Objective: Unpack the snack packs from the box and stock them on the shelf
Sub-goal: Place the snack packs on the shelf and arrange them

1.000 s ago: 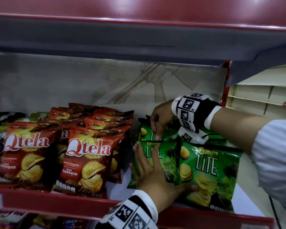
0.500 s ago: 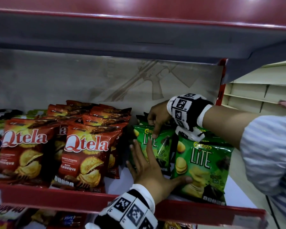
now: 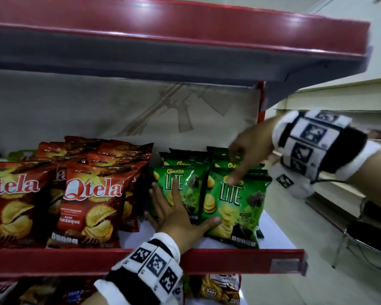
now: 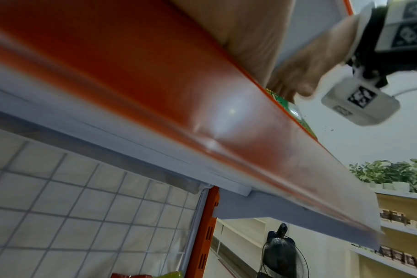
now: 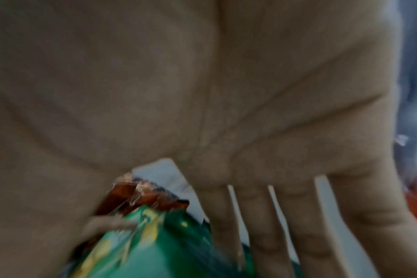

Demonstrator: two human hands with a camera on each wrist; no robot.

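Note:
Green Lite snack packs stand in two rows on the right of the shelf. My left hand lies flat with fingers spread against the front left pack, its thumb on the lower edge of the front right pack. My right hand reaches in from the right, fingers loosely extended, one fingertip touching the top of that right pack. In the right wrist view the right hand's palm is spread above a green pack. No box is in view.
Red Qtela packs fill the shelf's left side, close beside the green rows. Another shelf hangs low overhead. More snack packs sit on the level below. Cream shelving stands at the right, a floor fan beyond.
My right hand has let go of the top of a pack in the left green row and moved right, onto the front right pack's top. The left hand stays pressed on the packs.

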